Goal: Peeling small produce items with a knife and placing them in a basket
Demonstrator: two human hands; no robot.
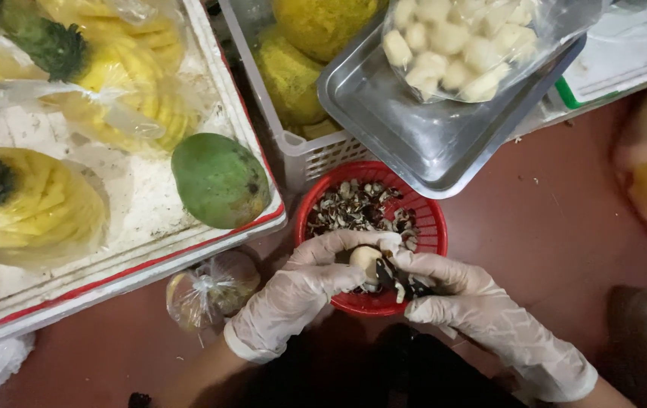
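A small, round, pale nut [365,259] sits low in the middle of the view, right over the red basket [435,227]. Part of its dark skin is peeled off. The left hand [304,291], in a thin see-through glove, is closed around the nut, fingers curled over it. The right hand [463,302], gloved too, comes in from 3 o'clock and touches the nut. It grips a small dark tool [387,276]; I cannot tell what kind it is. The two hands are close together, meeting at the nut.

The red basket holds a heap of dark and white peelings [357,208]. At 12 o'clock from the basket, a shiny metal tray [414,140] rests on a white crate [304,155] with big yellow fruit [293,79] inside. On the tray lies a clear bag of peeled pale nuts [455,45].

At 10 o'clock from the hands is a white foam box [149,204] with a red edge. In it are a green mango [220,180] and peeled pineapples [29,200] wrapped in plastic. At 8 o'clock from the basket, a small tied plastic bag [214,291] lies on the reddish floor [557,242].
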